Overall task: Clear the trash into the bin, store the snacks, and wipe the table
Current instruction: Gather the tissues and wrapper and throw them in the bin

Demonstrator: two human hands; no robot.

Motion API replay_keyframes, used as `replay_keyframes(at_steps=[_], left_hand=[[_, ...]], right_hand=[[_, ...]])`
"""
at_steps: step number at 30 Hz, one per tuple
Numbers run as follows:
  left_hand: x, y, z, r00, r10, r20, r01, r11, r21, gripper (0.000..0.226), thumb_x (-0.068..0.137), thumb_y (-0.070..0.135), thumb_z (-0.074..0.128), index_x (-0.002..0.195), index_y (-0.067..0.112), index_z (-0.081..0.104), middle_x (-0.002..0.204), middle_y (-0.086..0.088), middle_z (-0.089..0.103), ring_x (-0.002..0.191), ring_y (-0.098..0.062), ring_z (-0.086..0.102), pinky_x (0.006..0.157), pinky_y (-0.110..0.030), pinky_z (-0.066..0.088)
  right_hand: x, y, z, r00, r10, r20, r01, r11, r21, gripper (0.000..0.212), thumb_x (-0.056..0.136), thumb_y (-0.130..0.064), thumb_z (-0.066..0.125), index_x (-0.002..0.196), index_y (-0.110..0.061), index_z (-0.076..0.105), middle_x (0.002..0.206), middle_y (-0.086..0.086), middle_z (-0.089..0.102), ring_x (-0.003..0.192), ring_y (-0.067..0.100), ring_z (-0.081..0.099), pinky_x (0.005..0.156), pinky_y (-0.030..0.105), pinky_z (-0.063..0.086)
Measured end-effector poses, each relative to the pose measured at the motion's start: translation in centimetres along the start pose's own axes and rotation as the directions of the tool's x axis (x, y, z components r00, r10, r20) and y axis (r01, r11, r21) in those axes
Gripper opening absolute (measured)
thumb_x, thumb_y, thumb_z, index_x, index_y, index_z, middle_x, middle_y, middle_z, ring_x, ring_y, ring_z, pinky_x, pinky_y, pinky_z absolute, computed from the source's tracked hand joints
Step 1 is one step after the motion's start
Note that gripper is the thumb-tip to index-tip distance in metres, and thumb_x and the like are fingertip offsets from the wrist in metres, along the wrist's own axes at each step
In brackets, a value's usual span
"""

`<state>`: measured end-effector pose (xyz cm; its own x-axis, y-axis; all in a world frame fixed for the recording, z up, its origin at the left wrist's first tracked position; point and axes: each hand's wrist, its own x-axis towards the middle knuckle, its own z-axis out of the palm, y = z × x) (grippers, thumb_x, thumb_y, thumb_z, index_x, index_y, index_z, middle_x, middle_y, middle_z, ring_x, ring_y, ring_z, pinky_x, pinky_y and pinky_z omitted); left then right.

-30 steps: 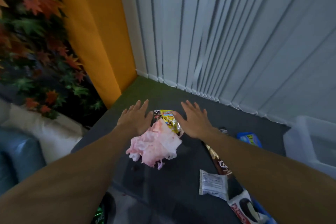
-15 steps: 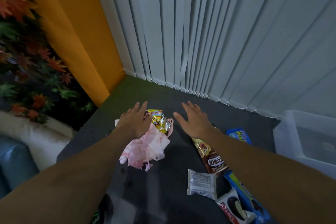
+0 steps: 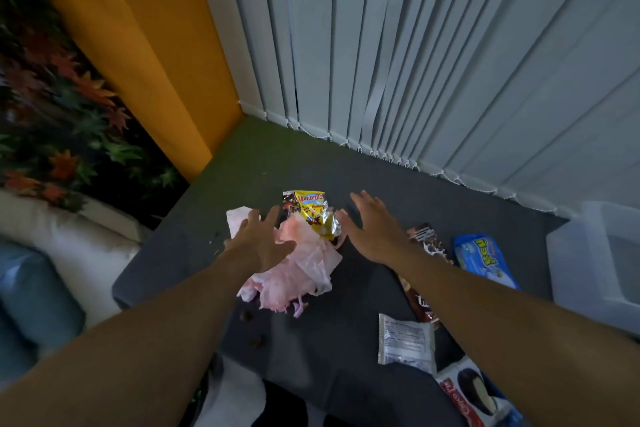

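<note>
A crumpled pink-stained tissue [image 3: 298,270] lies in the middle of the dark grey table [image 3: 346,340], with a torn yellow snack wrapper [image 3: 313,211] at its far edge. My left hand [image 3: 259,239] hovers over the tissue's left part, fingers spread and straight. To the wrapper's right is my right hand [image 3: 374,229], also flat with straight fingers. Neither hand grips anything. To the right lie a brown chocolate packet [image 3: 420,243], a blue snack pack [image 3: 485,258], a white sachet [image 3: 405,343] and a red-and-white biscuit pack [image 3: 474,395].
A translucent plastic box [image 3: 595,270] stands at the table's right edge. Small dark crumbs [image 3: 247,315] dot the table near the tissue. White vertical blinds close the far side, an orange wall the left. A white and blue sofa [image 3: 52,270] sits left of the table.
The view has shifted, and both hands have moved a little apart over the trash. The left hand now lies further onto the tissue; the wrapper shows more fully between them.
</note>
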<state>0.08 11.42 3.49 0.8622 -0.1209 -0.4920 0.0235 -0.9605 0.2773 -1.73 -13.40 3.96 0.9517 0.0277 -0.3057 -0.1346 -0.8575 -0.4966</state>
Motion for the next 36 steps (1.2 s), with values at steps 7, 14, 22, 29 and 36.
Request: replay_keyframes(at_steps=[7,14,22,29,36], left_hand=[[2.5,-1.6,4.1,0.957,0.235,0.170,-0.234,0.972,-0.026,0.128,0.070,0.036,0.086,0.157,0.036,-0.008,0.165,-0.007,0.004,0.145,-0.034,0.029,0.110,-0.051,0.040],[2.7,-3.2,4.3,0.968,0.248,0.034,-0.246,0.968,-0.049,0.041,0.079,0.018,0.052,0.119,0.022,0.057,0.111,-0.006,0.055,0.105,-0.033,0.059,0.073,-0.033,0.044],[1.8,-3.2,-1.6,0.988,0.094,-0.119,-0.107,0.988,-0.109,0.051,0.066,0.068,0.047,0.063,0.017,0.056,0.077,-0.001,0.057,0.075,-0.028,0.064,0.062,-0.031,0.044],[1.2,-2.8,0.1,0.993,0.083,0.080,-0.073,0.991,-0.115,0.093,0.076,0.057,0.072,0.153,0.031,0.028,0.149,-0.009,0.028,0.133,-0.033,0.044,0.107,-0.044,0.043],[1.1,-3.3,2.3,0.968,0.011,0.252,-0.032,0.996,0.080,0.104,0.085,0.028,0.069,0.158,0.034,-0.005,0.135,-0.014,0.041,0.115,-0.035,0.055,0.094,-0.041,0.052]], right_hand=[[0.9,0.0,3.0,0.999,0.024,0.040,-0.024,1.000,0.007,0.071,0.098,-0.065,0.031,0.156,-0.026,0.022,0.166,0.001,0.013,0.153,0.025,0.009,0.118,0.058,0.021],[1.5,0.1,3.9,0.999,0.013,0.032,-0.014,0.999,0.034,0.067,0.099,-0.061,0.034,0.154,-0.023,0.027,0.165,0.001,0.017,0.152,0.024,0.011,0.118,0.056,0.023],[2.1,-0.9,3.5,0.999,0.016,0.042,-0.019,0.998,0.055,0.072,0.097,-0.065,0.032,0.156,-0.024,0.024,0.166,0.000,0.015,0.153,0.024,0.008,0.120,0.054,0.020],[2.0,-1.5,3.5,0.999,0.001,0.049,-0.002,1.000,0.026,0.070,0.099,-0.064,0.029,0.156,-0.024,0.021,0.166,0.000,0.013,0.153,0.024,0.007,0.120,0.055,0.020],[1.6,-0.8,3.9,0.999,-0.007,0.046,0.008,1.000,-0.003,0.068,0.100,-0.062,0.030,0.155,-0.024,0.024,0.165,-0.001,0.017,0.152,0.024,0.011,0.119,0.055,0.022]])
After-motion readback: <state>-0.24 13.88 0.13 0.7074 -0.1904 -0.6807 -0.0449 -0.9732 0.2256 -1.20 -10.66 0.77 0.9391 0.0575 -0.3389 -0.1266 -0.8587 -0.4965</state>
